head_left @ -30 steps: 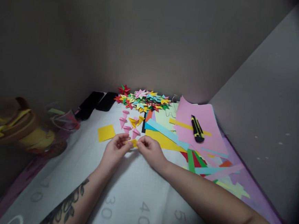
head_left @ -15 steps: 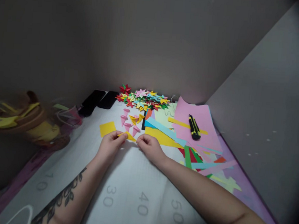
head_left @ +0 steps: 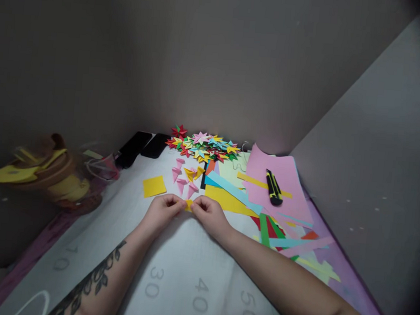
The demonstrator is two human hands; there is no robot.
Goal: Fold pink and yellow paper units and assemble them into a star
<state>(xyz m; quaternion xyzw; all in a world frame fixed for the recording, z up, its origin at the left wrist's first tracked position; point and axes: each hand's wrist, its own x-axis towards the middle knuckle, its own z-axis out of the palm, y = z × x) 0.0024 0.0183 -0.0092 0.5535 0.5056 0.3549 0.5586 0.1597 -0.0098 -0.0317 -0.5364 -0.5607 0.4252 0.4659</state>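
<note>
Between my two hands is a small piece of yellow paper (head_left: 189,205), mostly covered by the fingers. My left hand (head_left: 165,211) pinches its left end, and my right hand (head_left: 211,215) pinches its right end. Just beyond my left hand lies a flat yellow paper square (head_left: 154,186). Past the fingertips sit several small folded pink paper pieces (head_left: 181,185) and a few folded yellow pieces (head_left: 193,173). How the held paper is folded cannot be made out.
Colourful folded paper stars (head_left: 203,145) are heaped at the back. A black and yellow utility knife (head_left: 273,188) rests on pink paper (head_left: 295,183) at right, above scattered paper strips (head_left: 279,241). Two dark phones (head_left: 134,149) and a clay pot (head_left: 48,174) stand left.
My hands have come closer together, and less of the yellow paper shows between them. My left hand has shifted right. The whole view has moved slightly.
</note>
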